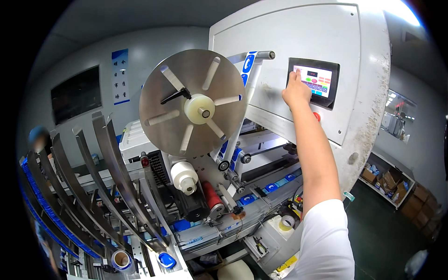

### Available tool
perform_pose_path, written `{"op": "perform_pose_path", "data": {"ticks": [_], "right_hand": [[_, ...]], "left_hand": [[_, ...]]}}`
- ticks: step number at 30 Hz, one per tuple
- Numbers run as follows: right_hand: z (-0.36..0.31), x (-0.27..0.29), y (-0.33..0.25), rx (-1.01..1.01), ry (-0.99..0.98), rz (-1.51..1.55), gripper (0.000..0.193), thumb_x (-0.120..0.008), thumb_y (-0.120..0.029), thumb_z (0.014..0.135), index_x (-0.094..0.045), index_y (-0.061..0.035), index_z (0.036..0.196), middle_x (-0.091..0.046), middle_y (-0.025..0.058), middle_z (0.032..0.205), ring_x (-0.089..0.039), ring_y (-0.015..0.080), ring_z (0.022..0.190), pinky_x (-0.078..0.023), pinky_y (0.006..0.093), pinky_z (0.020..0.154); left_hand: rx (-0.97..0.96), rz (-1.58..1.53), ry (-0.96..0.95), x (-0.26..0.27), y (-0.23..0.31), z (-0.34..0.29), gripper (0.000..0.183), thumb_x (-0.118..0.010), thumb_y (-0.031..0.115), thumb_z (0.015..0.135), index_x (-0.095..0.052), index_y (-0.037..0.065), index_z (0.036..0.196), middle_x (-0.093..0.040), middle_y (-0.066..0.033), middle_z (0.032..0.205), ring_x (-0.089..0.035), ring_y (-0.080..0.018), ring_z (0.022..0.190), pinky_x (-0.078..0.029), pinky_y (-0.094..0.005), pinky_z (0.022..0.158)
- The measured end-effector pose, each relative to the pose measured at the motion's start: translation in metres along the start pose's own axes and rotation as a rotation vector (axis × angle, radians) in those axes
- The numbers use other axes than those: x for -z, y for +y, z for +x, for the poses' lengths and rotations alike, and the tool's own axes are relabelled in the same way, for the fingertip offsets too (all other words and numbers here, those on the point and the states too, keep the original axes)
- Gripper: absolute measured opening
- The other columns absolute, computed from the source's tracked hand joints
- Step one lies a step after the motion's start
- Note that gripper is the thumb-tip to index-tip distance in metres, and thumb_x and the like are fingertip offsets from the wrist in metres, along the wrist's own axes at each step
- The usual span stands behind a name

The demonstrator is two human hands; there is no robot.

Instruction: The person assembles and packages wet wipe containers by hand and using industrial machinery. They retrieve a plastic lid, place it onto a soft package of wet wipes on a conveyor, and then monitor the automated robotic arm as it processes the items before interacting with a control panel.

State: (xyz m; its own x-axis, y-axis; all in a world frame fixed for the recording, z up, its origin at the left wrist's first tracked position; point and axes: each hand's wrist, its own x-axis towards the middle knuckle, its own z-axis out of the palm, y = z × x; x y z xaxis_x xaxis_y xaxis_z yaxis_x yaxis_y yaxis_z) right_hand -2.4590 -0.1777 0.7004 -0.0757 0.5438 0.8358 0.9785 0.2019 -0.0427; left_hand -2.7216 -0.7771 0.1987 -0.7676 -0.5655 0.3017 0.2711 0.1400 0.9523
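Right hand [296, 90]: we see it raised to the touchscreen panel [313, 82], fingers drawn together, a fingertip touching the screen's left edge; nothing is gripped.
Left hand: we find it nowhere in the head view.
Touchscreen panel: it sits in a dark frame on the white machine housing [298, 32], upper right, showing coloured buttons.
Red button [317, 116]: we spot it just below the panel, partly hidden by the forearm.
Reel disc [192, 103]: a large round metal plate with slots and a cream hub, left of the panel.
Film web [248, 63]: blue-and-white strip running over a roller above the disc.
White roll [184, 177]: below the disc, beside a red roller [211, 194].
Curved guide rails [88, 186]: fanned at lower left.
Tape roll [287, 221]: probably adhesive tape, on the lower ledge.
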Motion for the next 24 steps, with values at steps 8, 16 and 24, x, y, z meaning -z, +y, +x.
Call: {"op": "perform_pose_path", "data": {"ticks": [8, 16, 24], "right_hand": [[-0.014, 0.003, 0.001, 0.02, 0.116, 0.06, 0.046, -0.057, -0.016, 0.074, -0.039, -0.001, 0.114, -0.03, 0.019, 0.139, -0.064, 0.0342, 0.078, -0.052, 0.0408, 0.063], [-0.031, 0.011, 0.024, 0.015, 0.128, 0.058, 0.047, -0.061, -0.015, 0.072, -0.04, 0.0007, 0.112, -0.031, 0.0226, 0.138, -0.064, 0.0337, 0.074, -0.052, 0.0398, 0.06], [-0.104, 0.006, -0.028, 0.28, 0.177, 0.414, 0.047, -0.057, -0.013, 0.07, -0.043, -0.0025, 0.113, -0.04, 0.014, 0.133, -0.063, 0.0323, 0.074, -0.051, 0.0406, 0.059]], "left_hand": [[0.023, -0.029, -0.014, 0.004, -0.001, -0.002, 0.051, -0.063, 0.022, 0.082, -0.044, -0.008, 0.118, -0.054, -0.0237, 0.111, -0.054, -0.0325, 0.097, -0.045, -0.0425, 0.084], [0.041, -0.048, -0.016, 0.018, -0.003, -0.009, 0.05, -0.062, 0.022, 0.082, -0.043, -0.008, 0.119, -0.053, -0.0234, 0.112, -0.054, -0.0323, 0.097, -0.045, -0.0427, 0.084], [0.062, -0.136, 0.015, 0.046, -0.01, -0.002, 0.05, -0.062, 0.022, 0.083, -0.043, -0.008, 0.119, -0.053, -0.023, 0.113, -0.054, -0.032, 0.098, -0.046, -0.0429, 0.084]]}}
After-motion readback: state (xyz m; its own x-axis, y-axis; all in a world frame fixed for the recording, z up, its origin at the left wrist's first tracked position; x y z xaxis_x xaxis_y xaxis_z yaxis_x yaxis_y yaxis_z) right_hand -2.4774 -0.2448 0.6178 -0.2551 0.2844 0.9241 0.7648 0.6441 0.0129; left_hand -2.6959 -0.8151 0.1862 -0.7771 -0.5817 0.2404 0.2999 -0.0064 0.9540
